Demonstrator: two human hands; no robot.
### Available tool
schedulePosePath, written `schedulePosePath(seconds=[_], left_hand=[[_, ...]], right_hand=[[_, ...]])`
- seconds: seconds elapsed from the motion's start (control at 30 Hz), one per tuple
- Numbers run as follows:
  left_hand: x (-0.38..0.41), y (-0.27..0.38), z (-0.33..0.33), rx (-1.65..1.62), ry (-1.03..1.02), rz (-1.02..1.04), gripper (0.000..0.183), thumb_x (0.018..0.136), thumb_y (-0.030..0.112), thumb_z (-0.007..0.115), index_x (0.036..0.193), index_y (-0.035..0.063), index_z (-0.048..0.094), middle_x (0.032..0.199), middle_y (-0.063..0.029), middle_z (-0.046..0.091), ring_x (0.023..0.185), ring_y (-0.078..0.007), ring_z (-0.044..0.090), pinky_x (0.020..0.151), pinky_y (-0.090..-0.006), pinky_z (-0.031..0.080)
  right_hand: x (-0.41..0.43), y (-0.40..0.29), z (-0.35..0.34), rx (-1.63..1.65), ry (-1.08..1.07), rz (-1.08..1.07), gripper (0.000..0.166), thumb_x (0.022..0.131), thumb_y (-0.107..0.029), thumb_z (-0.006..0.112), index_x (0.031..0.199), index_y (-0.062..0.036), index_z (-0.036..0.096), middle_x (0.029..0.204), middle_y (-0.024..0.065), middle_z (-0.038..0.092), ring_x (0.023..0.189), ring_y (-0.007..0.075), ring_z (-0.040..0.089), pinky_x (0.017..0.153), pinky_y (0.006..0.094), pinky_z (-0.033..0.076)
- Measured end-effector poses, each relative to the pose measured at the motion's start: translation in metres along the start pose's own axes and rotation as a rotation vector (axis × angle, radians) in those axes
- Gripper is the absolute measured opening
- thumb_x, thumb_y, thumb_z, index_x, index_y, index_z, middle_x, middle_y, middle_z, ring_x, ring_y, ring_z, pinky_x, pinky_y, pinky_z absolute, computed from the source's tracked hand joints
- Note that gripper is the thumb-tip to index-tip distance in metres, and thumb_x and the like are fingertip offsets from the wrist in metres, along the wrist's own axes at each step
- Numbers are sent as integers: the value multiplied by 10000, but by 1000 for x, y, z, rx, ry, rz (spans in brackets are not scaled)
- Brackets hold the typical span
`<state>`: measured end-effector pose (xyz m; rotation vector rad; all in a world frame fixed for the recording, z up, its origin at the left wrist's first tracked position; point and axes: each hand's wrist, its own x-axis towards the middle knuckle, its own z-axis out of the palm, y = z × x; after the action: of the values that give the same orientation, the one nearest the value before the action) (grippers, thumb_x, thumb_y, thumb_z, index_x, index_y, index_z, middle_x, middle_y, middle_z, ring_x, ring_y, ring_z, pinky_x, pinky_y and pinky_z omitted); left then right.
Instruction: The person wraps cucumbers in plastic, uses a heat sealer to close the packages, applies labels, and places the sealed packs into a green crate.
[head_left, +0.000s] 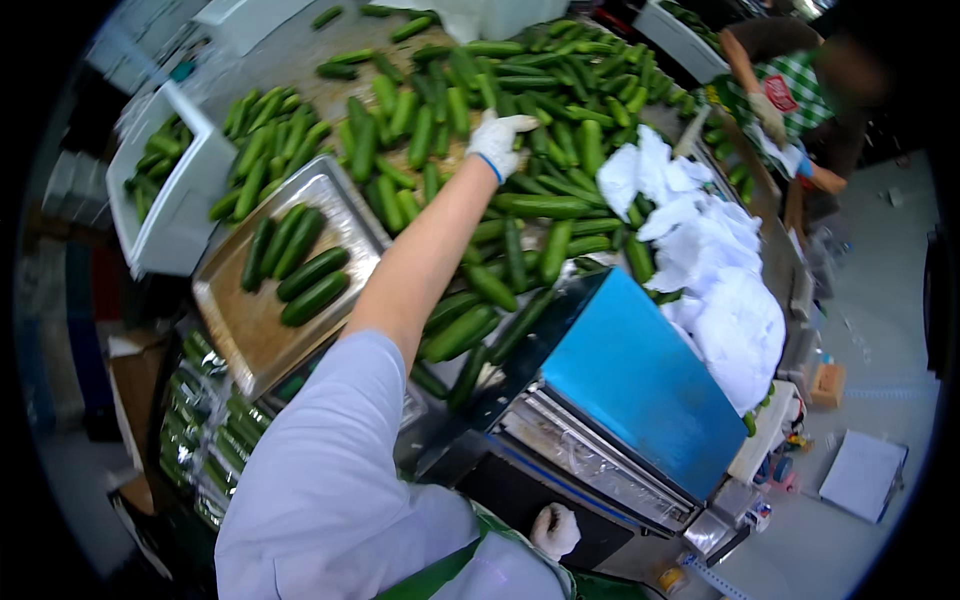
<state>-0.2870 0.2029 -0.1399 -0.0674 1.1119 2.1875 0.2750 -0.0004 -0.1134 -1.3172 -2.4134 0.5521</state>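
My left hand (496, 144), in a white glove with a blue cuff edge, reaches over a large pile of green cucumbers (421, 136). Its thumb and fingers are spread just above or against the cucumbers; no cucumber is plainly gripped. Close to my body, my right hand (555, 531) is also gloved in white, with curled fingers, in front of the wrapping machine (600, 457). Whether anything is inside it is hidden. The machine's blue top panel (645, 382) slants up beside the pile. Left of my forearm, a metal sheet pan (217, 319) holds several cucumbers (300, 241).
Crumpled white paper (709, 225) covers cucumbers at the right. A white foam box (176, 217) with cucumbers stands at the left. Film-wrapped cucumbers (217, 442) lie at lower left. Across the table, at upper right, a co-worker's gloved hand (766, 118) holds something white.
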Motion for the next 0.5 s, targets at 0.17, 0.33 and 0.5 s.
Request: schedulePosePath(seconds=[0.17, 0.33, 0.5], left_hand=[[-144, 105, -43, 64, -245, 83, 806, 666, 0, 642, 1351, 93, 229, 1050, -106, 533, 964, -217, 524, 831, -453, 428], [-203, 173, -135, 617, -151, 219, 895, 627, 75, 682, 1369, 12, 186, 1181, -175, 472, 1021, -246, 512, 879, -348, 429], [-209, 199, -181, 1684, -8, 200, 683, 717, 303, 623, 1294, 35, 375, 1202, -192, 501, 1053, -298, 520, 914, -317, 389]], right_hand=[[1, 1, 5, 68, 88, -24, 102, 702, -71, 615, 802, -55, 614, 703, 142, 602, 578, 306, 580, 548, 352, 475], [4, 0, 2, 66, 25, 38, 91, 750, -73, 608, 830, -35, 625, 714, 131, 615, 595, 250, 604, 576, 312, 487], [5, 6, 5, 92, 72, 0, 84, 758, -76, 612, 831, -36, 624, 692, 105, 606, 560, 189, 581, 559, 285, 475]])
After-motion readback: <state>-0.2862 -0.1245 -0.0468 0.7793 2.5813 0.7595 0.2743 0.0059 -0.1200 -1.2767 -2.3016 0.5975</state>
